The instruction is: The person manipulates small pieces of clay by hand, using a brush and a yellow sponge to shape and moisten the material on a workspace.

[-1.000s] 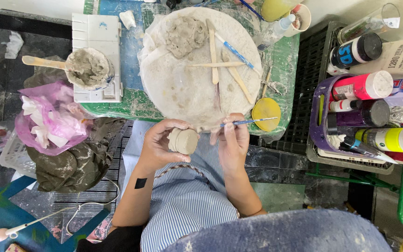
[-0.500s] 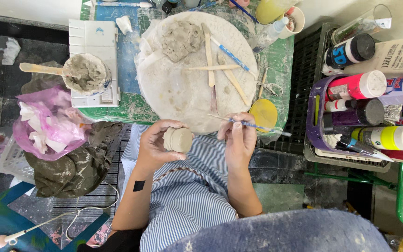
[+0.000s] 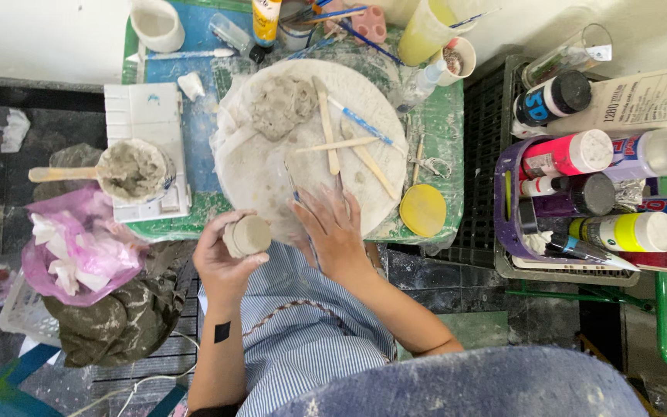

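My left hand (image 3: 225,259) grips a small round lump of grey clay (image 3: 248,235) just off the near edge of the round white work board (image 3: 272,174). My right hand (image 3: 335,232) lies blurred over the board's near edge, right of the lump, with a thin blue-handled tool (image 3: 295,193) running under its fingers. On the board lie a flattened clay piece (image 3: 281,102), wooden modelling sticks (image 3: 326,127) and a blue-handled brush (image 3: 360,122).
A bowl of wet clay with a wooden spoon (image 3: 129,171) sits on a white tray at left. A yellow disc (image 3: 422,210) lies right of the board. A purple basket of paint bottles (image 3: 580,193) stands at right; a pink bag (image 3: 79,247) at left.
My right hand has swung left from beside the yellow disc onto the board's near edge, taking the thin tool with it. My left hand still holds the clay lump.
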